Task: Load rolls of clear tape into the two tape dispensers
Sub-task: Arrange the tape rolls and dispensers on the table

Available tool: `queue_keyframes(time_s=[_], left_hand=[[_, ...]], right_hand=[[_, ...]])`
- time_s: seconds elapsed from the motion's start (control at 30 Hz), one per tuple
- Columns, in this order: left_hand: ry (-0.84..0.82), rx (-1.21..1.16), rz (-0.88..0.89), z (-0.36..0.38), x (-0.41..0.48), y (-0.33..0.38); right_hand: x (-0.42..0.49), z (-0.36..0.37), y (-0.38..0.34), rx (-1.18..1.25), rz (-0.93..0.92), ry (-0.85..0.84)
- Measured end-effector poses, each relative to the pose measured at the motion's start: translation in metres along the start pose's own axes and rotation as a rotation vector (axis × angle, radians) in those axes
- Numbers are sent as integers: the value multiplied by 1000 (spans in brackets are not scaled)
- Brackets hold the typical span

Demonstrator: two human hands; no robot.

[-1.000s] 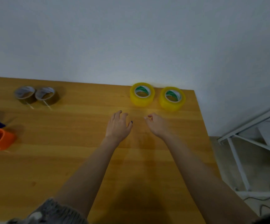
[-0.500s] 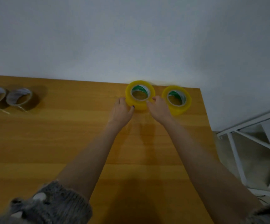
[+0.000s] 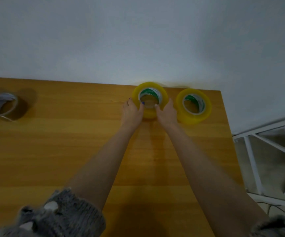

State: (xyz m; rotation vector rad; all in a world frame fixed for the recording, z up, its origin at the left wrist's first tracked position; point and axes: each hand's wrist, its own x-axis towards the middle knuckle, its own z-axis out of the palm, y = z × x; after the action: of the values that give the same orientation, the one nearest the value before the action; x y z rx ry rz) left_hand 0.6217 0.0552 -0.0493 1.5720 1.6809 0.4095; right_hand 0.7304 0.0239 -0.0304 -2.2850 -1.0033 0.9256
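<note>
Now, fingers [image 3: 129,102] of the left hand [image 3: 132,112] and the right hand [image 3: 167,114] grip the yellowish tape roll [image 3: 151,86], thumbs hooked into its core, upper centre of frame at the table [image 3: 70,151] far edge; second roll [image 3: 193,116] sits just right.

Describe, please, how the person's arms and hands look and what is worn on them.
Both forearms are bare. Grey, fuzzy knitted sleeves bunch near the elbows: the left sleeve has pale patches, the right sleeve is blurred. The left hand wears dark blue nail polish; on the right hand the thumbnail looks pale. No ring or watch shows.
</note>
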Motion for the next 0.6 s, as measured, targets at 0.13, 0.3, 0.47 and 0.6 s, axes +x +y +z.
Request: queue_keyframes(time_s=[0.13,0.3,0.47,0.6], left_hand=[[38,-112,-73,5,-4,0],[113,-187,-146,12,-32,-8],[201,-202,-195,12,-72,-27],[247,-115,-211,17,-109,-39]], right_hand=[[-1,2,11,58,3,32],[-18,5,24,117,-10,44],[-56,15,44,139,15,22],[-94,25,61,187,80,57]])
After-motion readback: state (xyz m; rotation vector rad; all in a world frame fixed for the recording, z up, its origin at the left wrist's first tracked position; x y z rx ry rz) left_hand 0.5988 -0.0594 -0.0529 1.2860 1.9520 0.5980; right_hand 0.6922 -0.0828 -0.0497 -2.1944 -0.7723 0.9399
